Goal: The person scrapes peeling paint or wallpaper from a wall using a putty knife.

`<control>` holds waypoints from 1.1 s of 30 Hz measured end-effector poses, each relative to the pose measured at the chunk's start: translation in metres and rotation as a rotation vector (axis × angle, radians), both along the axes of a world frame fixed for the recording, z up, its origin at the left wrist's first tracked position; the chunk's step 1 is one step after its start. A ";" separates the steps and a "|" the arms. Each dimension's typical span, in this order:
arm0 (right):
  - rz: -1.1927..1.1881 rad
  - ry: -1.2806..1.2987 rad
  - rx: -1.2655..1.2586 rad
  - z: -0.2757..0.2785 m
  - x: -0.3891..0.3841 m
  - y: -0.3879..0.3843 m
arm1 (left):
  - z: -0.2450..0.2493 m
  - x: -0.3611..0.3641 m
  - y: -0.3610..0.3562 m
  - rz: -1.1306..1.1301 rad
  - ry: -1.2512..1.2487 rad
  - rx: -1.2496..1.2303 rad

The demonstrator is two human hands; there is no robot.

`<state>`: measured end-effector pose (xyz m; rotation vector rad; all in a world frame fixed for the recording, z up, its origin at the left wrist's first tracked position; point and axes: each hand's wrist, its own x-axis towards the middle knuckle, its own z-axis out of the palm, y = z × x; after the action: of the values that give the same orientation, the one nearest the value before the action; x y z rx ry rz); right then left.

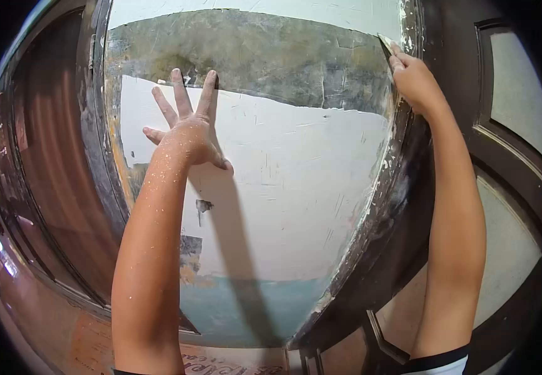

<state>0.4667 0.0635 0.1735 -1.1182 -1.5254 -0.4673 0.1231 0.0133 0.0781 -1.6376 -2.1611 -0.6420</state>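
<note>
My left hand [190, 128] is spread flat against the panel [283, 169], its fingertips reaching the lower edge of a bare grey-brown band [240, 50]. Bits of pale debris dot its wrist and forearm. At the upper right, my right hand [413, 78] grips a thin scraper-like tool [386, 45], whose tip touches the panel where the grey band meets the white layer above. White covering remains above and below the band, with a teal strip [252, 312] at the bottom.
A dark frame with chipped white paint [371, 206] edges the panel on the right. Dark woodwork with pale panes [521, 87] stands beyond it. At left is a brown, curtain-like surface [58, 162]. Reddish lettered material [96, 344] lies below.
</note>
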 end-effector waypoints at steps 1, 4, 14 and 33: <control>-0.001 0.005 -0.002 0.001 0.000 -0.004 | 0.000 0.000 0.000 -0.019 0.002 -0.009; -0.124 0.003 -0.268 0.006 -0.005 -0.021 | -0.001 0.001 -0.003 -0.012 -0.009 -0.004; -0.189 -0.008 -0.290 -0.007 -0.012 -0.037 | -0.006 -0.004 0.003 -0.049 -0.011 0.049; -0.131 0.044 -0.242 -0.022 -0.005 -0.027 | -0.002 -0.001 -0.001 -0.040 -0.039 0.031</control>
<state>0.4614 0.0369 0.1512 -1.4140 -1.5043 -0.3497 0.1220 0.0128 0.0758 -1.6693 -2.1391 -0.7218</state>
